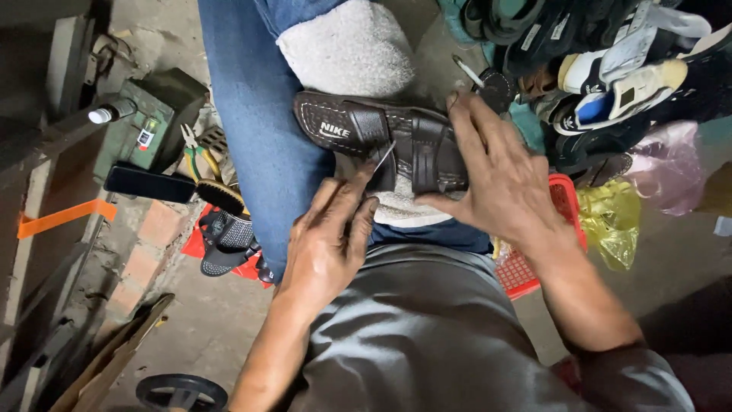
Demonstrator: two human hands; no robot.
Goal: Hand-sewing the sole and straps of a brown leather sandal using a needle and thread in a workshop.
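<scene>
Brown leather sandal (381, 141) lay across the person's lap, on a white towel (354, 49) over the blue jeans (252, 114). Left hand (324, 244) had its grip pressed together on a thin steel needle (383, 158), tip set against the strap just above the thumb. Right hand (499, 175) was spread over the heel end, fingers flat on top and thumb hooked under the near edge, clamping the sandal down.

Risks, as I judged them:
- The needle pointed roughly toward the right thumb, close beside it. A slip off tough leather could have stabbed that thumb.
- The towel was soft, so the sandal could have rocked under a hard push and sent the stitch off line.
- Thin needle, thick strap: side load could have bent or snapped it.
- Only the lap was below the left grip, so a full punch-through could have reached the thigh.

Pliers (197, 156) and a brush (221, 197) lay well left of the left grip, out of play.
</scene>
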